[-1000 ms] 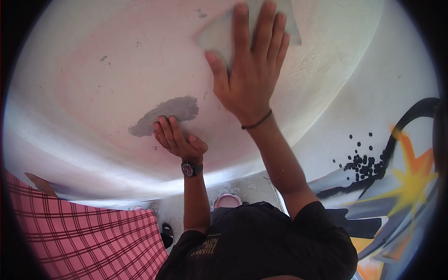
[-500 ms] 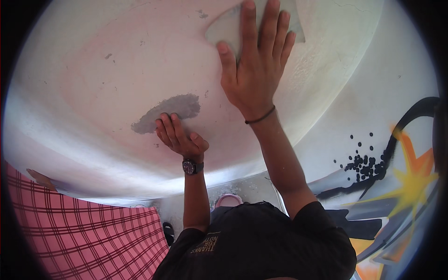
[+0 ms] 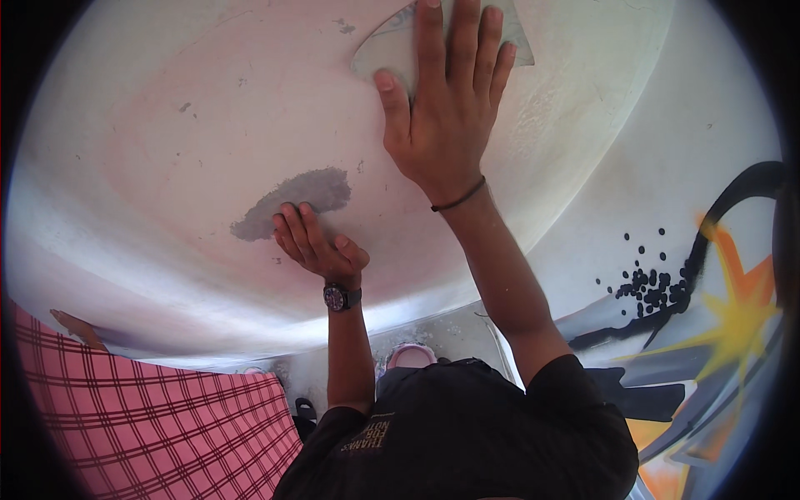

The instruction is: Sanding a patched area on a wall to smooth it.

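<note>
My right hand (image 3: 442, 129) lies flat on a pale grey, curved-edged sheet that looks like sandpaper (image 3: 387, 54), pressing it against the wall (image 3: 200, 150). Its fingers are stretched upward and the thumb is apart; the top of the sheet runs out of view. Lower and to the left, my left hand (image 3: 321, 246) touches the wall with slightly bent fingers, holding nothing. Its fingertips are at the lower edge of a rough grey bare patch (image 3: 304, 196). A dark watch (image 3: 337, 297) is on the left wrist and a thin dark band (image 3: 458, 197) on the right.
Pink checked cloth (image 3: 150, 425) hangs at lower left. A pinkish round container (image 3: 412, 356) stands on the floor below me, with a dark sandal (image 3: 306, 408) nearby. At right, another wall surface carries a black, orange and yellow painting (image 3: 737, 325).
My right hand and the sheet appear slightly farther left and higher, while the whole view has shifted a little. The left hand stays at the grey patch.
</note>
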Demonstrator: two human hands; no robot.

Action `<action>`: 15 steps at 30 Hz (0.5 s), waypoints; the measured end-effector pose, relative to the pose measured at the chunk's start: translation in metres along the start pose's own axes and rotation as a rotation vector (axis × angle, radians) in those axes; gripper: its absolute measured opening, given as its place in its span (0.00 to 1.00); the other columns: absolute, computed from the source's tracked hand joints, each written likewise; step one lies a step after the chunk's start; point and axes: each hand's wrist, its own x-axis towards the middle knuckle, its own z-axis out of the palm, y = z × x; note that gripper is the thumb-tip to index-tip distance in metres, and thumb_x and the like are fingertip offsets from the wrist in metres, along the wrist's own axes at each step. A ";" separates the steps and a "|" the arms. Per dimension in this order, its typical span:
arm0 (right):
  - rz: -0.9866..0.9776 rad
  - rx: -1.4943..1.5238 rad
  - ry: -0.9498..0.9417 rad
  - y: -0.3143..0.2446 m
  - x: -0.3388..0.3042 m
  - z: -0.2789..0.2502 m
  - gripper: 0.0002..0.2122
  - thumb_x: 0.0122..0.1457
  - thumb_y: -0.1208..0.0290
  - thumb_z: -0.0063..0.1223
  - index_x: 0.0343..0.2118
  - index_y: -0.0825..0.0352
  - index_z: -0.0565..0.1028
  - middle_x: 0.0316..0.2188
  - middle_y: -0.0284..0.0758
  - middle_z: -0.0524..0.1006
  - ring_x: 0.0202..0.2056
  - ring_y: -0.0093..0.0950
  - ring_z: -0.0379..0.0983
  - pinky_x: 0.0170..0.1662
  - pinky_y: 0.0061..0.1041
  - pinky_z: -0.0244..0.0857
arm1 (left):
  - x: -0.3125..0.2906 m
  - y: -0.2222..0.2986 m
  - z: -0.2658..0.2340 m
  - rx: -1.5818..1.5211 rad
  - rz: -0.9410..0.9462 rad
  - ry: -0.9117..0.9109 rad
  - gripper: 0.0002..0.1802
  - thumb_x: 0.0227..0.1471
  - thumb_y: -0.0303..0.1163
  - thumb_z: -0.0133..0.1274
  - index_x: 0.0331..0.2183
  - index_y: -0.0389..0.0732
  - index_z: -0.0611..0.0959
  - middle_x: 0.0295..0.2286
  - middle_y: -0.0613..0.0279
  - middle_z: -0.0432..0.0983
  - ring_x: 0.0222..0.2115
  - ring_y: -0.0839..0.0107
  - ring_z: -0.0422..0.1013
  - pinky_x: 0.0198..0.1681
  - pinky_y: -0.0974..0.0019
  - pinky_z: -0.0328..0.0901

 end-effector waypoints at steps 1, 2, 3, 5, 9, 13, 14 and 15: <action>0.001 0.012 -0.006 0.000 -0.001 0.000 0.32 0.67 0.50 0.39 0.69 0.63 0.55 0.70 0.48 0.49 0.71 0.50 0.40 0.68 0.54 0.31 | 0.000 0.000 0.000 0.009 -0.007 -0.003 0.32 0.61 0.42 0.32 0.58 0.32 0.72 0.60 0.42 0.64 0.64 0.46 0.56 0.67 0.45 0.44; 0.002 0.015 -0.007 -0.001 -0.011 0.001 0.32 0.67 0.50 0.39 0.69 0.63 0.55 0.70 0.48 0.49 0.71 0.50 0.40 0.68 0.54 0.31 | 0.000 -0.001 -0.001 0.011 -0.007 -0.004 0.32 0.61 0.42 0.32 0.58 0.32 0.72 0.60 0.42 0.64 0.64 0.46 0.56 0.67 0.45 0.44; 0.025 0.018 -0.043 -0.001 -0.031 0.001 0.32 0.67 0.51 0.39 0.69 0.64 0.55 0.70 0.49 0.49 0.71 0.50 0.40 0.68 0.54 0.30 | -0.001 -0.002 0.000 0.011 -0.005 -0.002 0.32 0.61 0.42 0.32 0.58 0.32 0.72 0.60 0.42 0.64 0.64 0.46 0.55 0.67 0.45 0.44; 0.044 0.026 -0.076 -0.001 -0.064 -0.001 0.32 0.67 0.51 0.39 0.69 0.66 0.54 0.70 0.49 0.49 0.71 0.50 0.39 0.68 0.53 0.30 | -0.001 0.000 0.003 0.013 -0.004 0.005 0.32 0.61 0.42 0.32 0.58 0.32 0.72 0.60 0.42 0.63 0.64 0.46 0.55 0.67 0.45 0.44; 0.110 0.028 -0.144 -0.007 -0.081 -0.005 0.31 0.68 0.53 0.37 0.68 0.69 0.54 0.70 0.50 0.49 0.71 0.50 0.39 0.68 0.54 0.29 | -0.003 0.001 0.001 0.003 -0.006 -0.003 0.32 0.61 0.43 0.33 0.58 0.32 0.72 0.60 0.43 0.63 0.64 0.47 0.55 0.67 0.46 0.44; 0.113 0.084 0.057 -0.005 -0.019 0.001 0.30 0.68 0.55 0.34 0.68 0.69 0.54 0.70 0.49 0.49 0.71 0.49 0.40 0.69 0.52 0.28 | -0.001 0.000 0.002 0.001 0.001 0.013 0.32 0.62 0.43 0.33 0.58 0.32 0.72 0.60 0.43 0.64 0.64 0.47 0.55 0.67 0.46 0.44; 0.113 0.095 0.054 -0.015 0.001 -0.009 0.30 0.68 0.55 0.34 0.68 0.69 0.54 0.70 0.49 0.49 0.71 0.49 0.40 0.69 0.52 0.28 | -0.003 -0.004 0.000 0.012 0.001 0.013 0.32 0.62 0.43 0.33 0.58 0.32 0.72 0.60 0.43 0.64 0.64 0.47 0.55 0.67 0.46 0.44; 0.173 0.182 0.032 -0.024 0.026 -0.023 0.31 0.67 0.58 0.37 0.68 0.72 0.51 0.70 0.52 0.45 0.70 0.54 0.36 0.68 0.55 0.30 | -0.004 -0.005 -0.001 0.016 0.004 0.015 0.32 0.62 0.43 0.32 0.58 0.32 0.72 0.60 0.43 0.64 0.64 0.47 0.55 0.67 0.46 0.44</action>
